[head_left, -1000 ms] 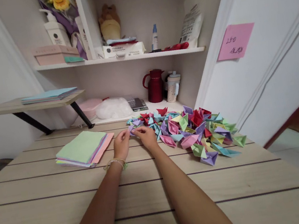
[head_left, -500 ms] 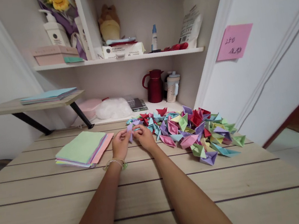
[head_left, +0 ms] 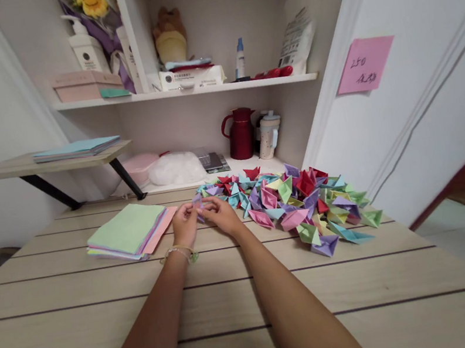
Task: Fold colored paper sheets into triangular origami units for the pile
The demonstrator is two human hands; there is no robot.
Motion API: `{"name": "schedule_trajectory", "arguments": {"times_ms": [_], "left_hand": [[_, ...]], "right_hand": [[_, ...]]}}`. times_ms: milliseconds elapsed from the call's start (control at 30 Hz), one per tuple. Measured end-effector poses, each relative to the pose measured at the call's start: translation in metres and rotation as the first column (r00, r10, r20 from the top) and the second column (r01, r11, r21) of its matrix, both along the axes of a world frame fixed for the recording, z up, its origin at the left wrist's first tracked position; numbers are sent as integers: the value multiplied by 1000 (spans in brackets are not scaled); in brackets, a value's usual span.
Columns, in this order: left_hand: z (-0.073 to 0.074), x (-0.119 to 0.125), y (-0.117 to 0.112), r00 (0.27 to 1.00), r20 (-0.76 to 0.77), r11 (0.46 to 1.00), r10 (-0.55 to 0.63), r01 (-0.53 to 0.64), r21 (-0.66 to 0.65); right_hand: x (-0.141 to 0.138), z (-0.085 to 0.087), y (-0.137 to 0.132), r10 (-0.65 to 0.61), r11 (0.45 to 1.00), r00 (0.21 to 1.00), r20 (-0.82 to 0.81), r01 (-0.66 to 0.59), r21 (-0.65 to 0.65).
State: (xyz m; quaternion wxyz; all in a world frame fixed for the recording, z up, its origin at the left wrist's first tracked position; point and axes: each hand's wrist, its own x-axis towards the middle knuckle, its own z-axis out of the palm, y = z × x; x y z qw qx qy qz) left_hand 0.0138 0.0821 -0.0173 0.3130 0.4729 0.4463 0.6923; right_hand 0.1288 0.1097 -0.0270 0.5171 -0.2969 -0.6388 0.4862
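My left hand point(head_left: 184, 225) and my right hand point(head_left: 221, 215) meet over the wooden table point(head_left: 219, 307), both pinching a small purple folded paper point(head_left: 198, 206) between their fingertips. The paper is mostly hidden by the fingers. A beaded bracelet sits on my left wrist. Just right of my hands lies a heap of coloured origami boats point(head_left: 300, 204). A stack of flat coloured paper sheets point(head_left: 130, 231) lies to the left of my hands, green on top.
A red jug point(head_left: 241, 132) and a white cup point(head_left: 269, 134) stand at the back. A shelf point(head_left: 183, 91) above carries bottles, boxes and a plush toy. A side shelf point(head_left: 38, 163) holds more paper. A pink note point(head_left: 364, 64) hangs on the right wall.
My hands have drawn closer together and a little toward me, closing over the purple paper so that less of it shows.
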Motion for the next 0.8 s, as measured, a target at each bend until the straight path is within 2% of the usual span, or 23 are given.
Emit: {"name": "schedule_trajectory", "arguments": {"times_ms": [100,267,600,800], "left_hand": [[1,1,0,999,33,1000,-1,1,11],[2,2,0,997,69,999,-44,43,6],[4,1,-2,990,138,1000,-21,24,-16],[2,-1,1,987,159,999,25,-21,-31]], "right_hand": [[1,0,1,62,997,994,88,-65,36],[2,-1,2,23,999,993,120,-28,41],[2,-3,2,24,1000,992,127,-26,14],[0,-4,4,-22,1000,994,110,21,10]]}}
